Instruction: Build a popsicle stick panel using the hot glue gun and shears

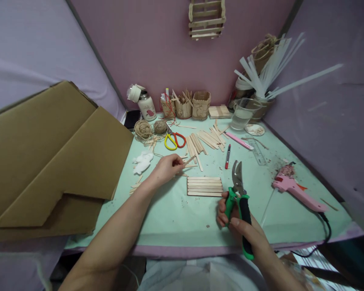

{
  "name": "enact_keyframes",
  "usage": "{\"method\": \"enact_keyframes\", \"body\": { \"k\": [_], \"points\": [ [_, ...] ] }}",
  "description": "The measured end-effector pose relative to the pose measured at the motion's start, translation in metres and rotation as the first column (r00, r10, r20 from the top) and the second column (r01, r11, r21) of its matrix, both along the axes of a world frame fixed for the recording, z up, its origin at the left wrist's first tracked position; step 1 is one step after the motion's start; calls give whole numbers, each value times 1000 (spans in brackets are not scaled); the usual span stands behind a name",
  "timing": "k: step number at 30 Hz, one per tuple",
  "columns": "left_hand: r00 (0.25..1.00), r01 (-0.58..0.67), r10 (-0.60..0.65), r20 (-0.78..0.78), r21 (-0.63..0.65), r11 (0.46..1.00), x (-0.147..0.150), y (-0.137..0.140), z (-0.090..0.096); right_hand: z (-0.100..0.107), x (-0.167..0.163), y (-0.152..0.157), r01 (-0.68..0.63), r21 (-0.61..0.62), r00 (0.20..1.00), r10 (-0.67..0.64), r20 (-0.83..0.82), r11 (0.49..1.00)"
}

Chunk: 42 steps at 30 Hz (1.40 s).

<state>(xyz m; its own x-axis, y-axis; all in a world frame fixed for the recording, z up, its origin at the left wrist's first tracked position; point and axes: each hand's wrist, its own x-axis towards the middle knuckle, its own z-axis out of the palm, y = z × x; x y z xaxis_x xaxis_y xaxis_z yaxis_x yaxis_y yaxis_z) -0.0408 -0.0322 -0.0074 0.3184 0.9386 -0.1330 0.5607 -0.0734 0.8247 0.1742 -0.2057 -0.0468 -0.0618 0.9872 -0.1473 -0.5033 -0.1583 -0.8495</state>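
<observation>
The widest open stretch of your green tabletop (176, 226) lies between your forearms, dotted with a few crumbs, and runs to the lilac hem (194, 250) at the near edge. Your left hand (170, 167) is over the middle, thumb and fingers pinching a thin wooden stick (189, 160); your right hand (255, 233) wraps the green-and-black handles of the pruning shears (239, 188), near that front edge, with the blades pointing away from you and parted at the tips. The panel of joined sticks (204, 186) lies flat between your hands, its right end just beside your right fingers. On your left, the folded cardboard (63, 145) covers that side edge; on your right, the pink glue gun (300, 194) takes the side, its cord dropping over the front edge. Between the shears and the glue gun you have another bare patch of cloth. Farther off, loose sticks (210, 139), the red-and-yellow scissors (175, 140), a red marker (228, 157) and a pink cutter (239, 140) crowd the surface. Twine balls (143, 129), small stick holders (201, 106) and a clear cup (242, 117) line the back, below a pink wall (139, 44) that bears a slatted wooden rack (206, 21); pale lilac cloth (327, 113) closes both sides.
</observation>
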Motion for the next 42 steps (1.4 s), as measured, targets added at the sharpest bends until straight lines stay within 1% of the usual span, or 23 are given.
{"method": "enact_keyframes", "body": {
  "k": [2, 4, 9, 12, 21, 23, 27, 29, 32, 35, 39, 42],
  "points": [
    [985, 12, 19, 171, -179, 984, 1, -1, 1, 1, -1, 0, 12, -3, 1000, -12, 2, 1000],
    [964, 43, 33, 265, -275, 960, 2, -1, 2, 2, -2, 0, 23, -9, 1000, -23, 4, 1000],
    [915, 64, 80, 395, -339, 939, 3, -1, 2, 4, -1, 1, 35, -14, 999, -34, 36, 999],
    [907, 63, 107, 408, -383, 922, 4, -1, 2, 5, 0, 2, 17, -28, 999, -16, 41, 999],
    [899, 79, 120, 421, -425, 902, 6, -5, 8, 11, 2, 2, -9, -32, 999, 11, 50, 999],
    [865, 124, 129, 484, -455, 882, 8, -7, 10, 13, 3, 2, -16, -34, 998, 18, 54, 999],
    [778, 267, 115, 617, -491, 829, 14, -14, 12, 12, 3, 2, -17, -34, 999, 19, 51, 999],
    [757, 313, 100, 646, -493, 811, 17, -18, 12, 10, 2, 2, -14, -31, 998, 16, 56, 999],
    [738, 349, 87, 669, -489, 800, 21, -22, 9, 9, 3, 1, -25, -33, 995, 28, 94, 999],
    [755, 345, 69, 653, -484, 804, 27, -28, 8, 15, 7, -3, -73, -61, 974, 84, 208, 995],
    [812, 326, 11, 583, -469, 821, 35, -37, 10, 32, 18, -14, -200, -152, 880, 246, 407, 968],
    [843, 349, -48, 536, -475, 808, 43, -41, 13, 45, 27, -25, -244, -219, 831, 320, 454, 945]
  ]
}}
